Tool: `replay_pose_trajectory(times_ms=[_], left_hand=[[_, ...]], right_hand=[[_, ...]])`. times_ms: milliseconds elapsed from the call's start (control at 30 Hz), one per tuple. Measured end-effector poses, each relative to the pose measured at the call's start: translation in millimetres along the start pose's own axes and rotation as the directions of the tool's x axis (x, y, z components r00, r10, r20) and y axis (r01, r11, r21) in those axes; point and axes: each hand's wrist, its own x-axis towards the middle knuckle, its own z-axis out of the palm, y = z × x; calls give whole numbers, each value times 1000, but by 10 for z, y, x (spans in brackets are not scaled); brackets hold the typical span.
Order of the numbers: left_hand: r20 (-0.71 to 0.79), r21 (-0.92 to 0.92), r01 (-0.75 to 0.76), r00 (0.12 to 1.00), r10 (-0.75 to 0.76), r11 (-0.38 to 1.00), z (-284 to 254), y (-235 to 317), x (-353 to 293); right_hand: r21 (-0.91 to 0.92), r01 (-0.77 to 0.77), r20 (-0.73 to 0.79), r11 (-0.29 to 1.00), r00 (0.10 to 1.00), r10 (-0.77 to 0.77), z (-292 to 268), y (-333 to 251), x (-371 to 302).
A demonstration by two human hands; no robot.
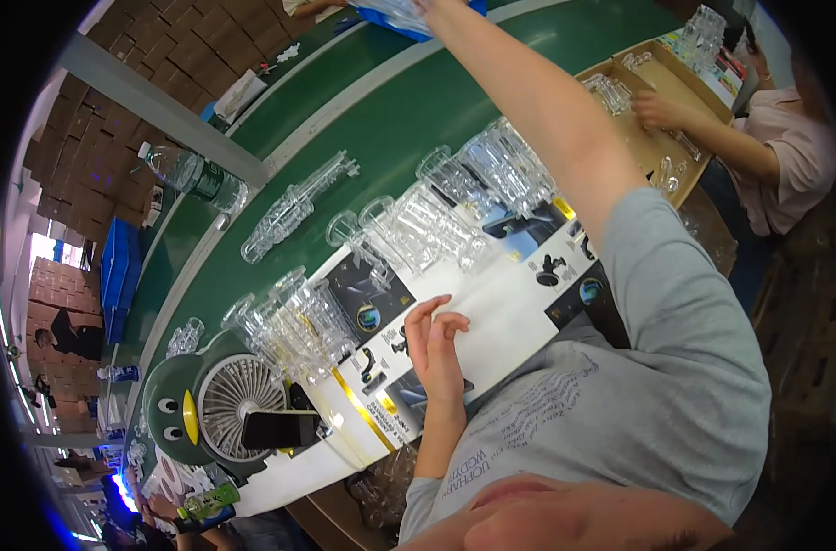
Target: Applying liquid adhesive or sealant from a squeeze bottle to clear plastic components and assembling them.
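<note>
My left hand (436,344) hovers over the white work board (501,321), fingers loosely bent and apart, with nothing in them. My right arm stretches far across the bench to the top edge. There my right hand (426,5) is mostly cut off, beside clear plastic pieces (395,13) over a blue bin (372,16); its fingers cannot be made out. Clear ribbed plastic parts stand in clusters along the board: one group (294,326) left of my left hand, another (427,225) beyond it and a third (505,170) by my right arm.
A green penguin-shaped fan (175,418) stands at the left, with a dark phone (280,429) before it. Farther off are a loose clear part (294,207) and a water bottle (193,174). Rightward, a co-worker's hand (657,110) is over a cardboard box (643,151) of clear parts.
</note>
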Motion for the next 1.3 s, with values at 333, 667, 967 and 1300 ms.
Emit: replay_pose_trajectory(times_ms=[333,667,967,1300], left_hand=[[-285,1,-270,923,259,963,-120,180,-53],[-318,-721,-86,922,-218,687,-213,339,-384],[-362,-743,-257,931,-50,618,-244,442,-497],[-227,-725,-438,880,417,531,-429,692,-509]], right_hand=[[-104,-126,549,987,820,163,-127,-235,-3480],[-611,413,784,675,430,447,-1483,-428,-4242],[-510,337,859,791,147,491,-1850,-814,-4339],[-862,-148,479,484,70,875,-1957,-675,-4485]])
